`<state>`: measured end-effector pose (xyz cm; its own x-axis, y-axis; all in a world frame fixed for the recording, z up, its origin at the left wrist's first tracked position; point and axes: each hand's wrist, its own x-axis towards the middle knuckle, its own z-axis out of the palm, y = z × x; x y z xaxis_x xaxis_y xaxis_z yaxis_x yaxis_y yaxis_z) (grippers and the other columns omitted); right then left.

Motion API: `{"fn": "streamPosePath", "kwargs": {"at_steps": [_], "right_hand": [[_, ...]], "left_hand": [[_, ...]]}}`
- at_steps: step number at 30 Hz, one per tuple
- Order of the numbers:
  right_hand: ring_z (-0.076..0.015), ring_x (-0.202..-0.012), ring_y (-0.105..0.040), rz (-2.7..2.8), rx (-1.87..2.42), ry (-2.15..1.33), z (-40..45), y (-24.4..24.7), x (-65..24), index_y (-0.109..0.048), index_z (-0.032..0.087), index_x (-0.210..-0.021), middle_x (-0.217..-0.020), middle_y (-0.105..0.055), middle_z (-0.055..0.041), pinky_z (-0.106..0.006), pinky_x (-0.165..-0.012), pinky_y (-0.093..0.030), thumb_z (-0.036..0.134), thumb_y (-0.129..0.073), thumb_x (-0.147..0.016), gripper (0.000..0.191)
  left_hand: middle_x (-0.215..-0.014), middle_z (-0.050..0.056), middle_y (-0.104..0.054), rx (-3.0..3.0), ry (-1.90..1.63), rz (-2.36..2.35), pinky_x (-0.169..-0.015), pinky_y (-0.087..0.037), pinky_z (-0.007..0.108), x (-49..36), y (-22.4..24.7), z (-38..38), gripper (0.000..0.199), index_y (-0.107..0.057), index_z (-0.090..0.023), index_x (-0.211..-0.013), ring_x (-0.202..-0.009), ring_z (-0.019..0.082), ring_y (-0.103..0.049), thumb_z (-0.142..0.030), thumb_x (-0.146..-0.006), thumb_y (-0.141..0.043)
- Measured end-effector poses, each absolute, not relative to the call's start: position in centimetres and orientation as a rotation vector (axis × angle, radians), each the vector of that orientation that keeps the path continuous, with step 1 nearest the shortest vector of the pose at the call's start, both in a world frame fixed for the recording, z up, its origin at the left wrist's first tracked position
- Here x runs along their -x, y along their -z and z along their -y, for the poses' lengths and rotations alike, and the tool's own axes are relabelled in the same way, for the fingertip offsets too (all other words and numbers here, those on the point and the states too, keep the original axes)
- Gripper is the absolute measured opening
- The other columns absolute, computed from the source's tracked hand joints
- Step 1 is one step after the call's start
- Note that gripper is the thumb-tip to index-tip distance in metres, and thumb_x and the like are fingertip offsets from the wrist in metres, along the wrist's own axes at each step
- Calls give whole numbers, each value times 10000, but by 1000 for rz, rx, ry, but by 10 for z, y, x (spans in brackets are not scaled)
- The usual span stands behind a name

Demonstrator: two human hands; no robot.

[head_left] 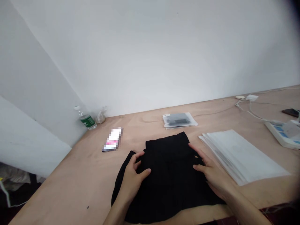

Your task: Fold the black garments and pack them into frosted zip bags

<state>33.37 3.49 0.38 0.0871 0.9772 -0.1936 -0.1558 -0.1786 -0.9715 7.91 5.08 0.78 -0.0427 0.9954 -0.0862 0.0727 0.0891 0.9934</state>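
Observation:
Black cloth (168,175), partly folded, lies on the table in front of me, with a narrower flap pointing toward the wall. My left hand (134,173) rests on its left side, thumb and fingers spread apart on the fabric. At the right edge of the cloth is my right hand (207,167), its index finger stretched along the upper corner and its thumb apart on the fabric. Neither hand is closed around the cloth. Beyond the cloth, near the wall, sits a frosted bag (179,120) with dark content. To the right lies a stack of frosted bags (246,156).
A phone (112,139) with a lit, blurred screen lies at the left of the wooden table (75,178). Behind it are a water bottle (87,119) and a small clear bag (100,116). At the right are a power strip (283,134), white cables and a dark device (290,112).

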Motion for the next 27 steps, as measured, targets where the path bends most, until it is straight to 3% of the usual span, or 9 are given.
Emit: {"fn": "streamPosePath", "kwargs": {"at_steps": [4, 12, 17, 21, 24, 27], "right_hand": [[-199, -1259, -370, 1193, 1400, -1225, -41, -5, -340, -583, 319, -1154, -1269, -536, 48, -415, -1093, -159, 106, -492, -671, 536], [-211, -1164, -488, 1435, 1654, -987, -53, 10, -351, -524, 195, -1232, -1243, -560, -46, -421, -1039, -305, 87, -427, -659, 591], [-197, -1173, -479, 1585, 1627, -809, -54, 17, -356, -491, 213, -1257, -1263, -542, -34, -400, -1019, -346, 103, -403, -680, 594], [-233, -1149, -498, 1729, 1722, -605, -56, 27, -358, -513, 160, -1237, -1248, -544, -92, -421, -997, -370, 113, -407, -687, 563], [-242, -1142, -503, 1781, 1716, -489, -57, 38, -358, -509, 164, -1239, -1244, -541, -102, -427, -974, -395, 111, -399, -694, 559], [-247, -1150, -496, 1785, 1718, -427, -57, 44, -357, -506, 178, -1239, -1251, -533, -100, -432, -962, -406, 108, -393, -698, 557]], "left_hand": [[-1283, 32, -488, -1296, -1129, -1383, -842, -435, 323, -82, -13, -48, 350, -584, -245, -934, -1160, 254, -474, -101, -626, -664], [-1264, 57, -506, -1500, -1030, -1479, -823, -450, 368, -83, 4, -47, 228, -582, -228, -900, -1179, 258, -464, -132, -693, -582], [-1278, 45, -488, -1571, -998, -1517, -797, -488, 376, -85, 2, -45, 197, -569, -239, -914, -1178, 247, -463, -161, -734, -546], [-1312, 44, -460, -1945, -923, -1653, -913, -426, 481, -89, 0, -37, 268, -567, -266, -1020, -1222, 266, -406, -231, -755, -582], [-1346, 37, -441, -2370, -788, -1488, -991, -335, 539, -94, 3, -28, 457, -563, -288, -1087, -1284, 313, -303, -279, -655, -714], [-1188, 35, -581, -2501, -840, -1387, -904, -437, 482, -98, 6, -22, 239, -621, -270, -949, -1175, 288, -452, -192, -725, -644]]}}
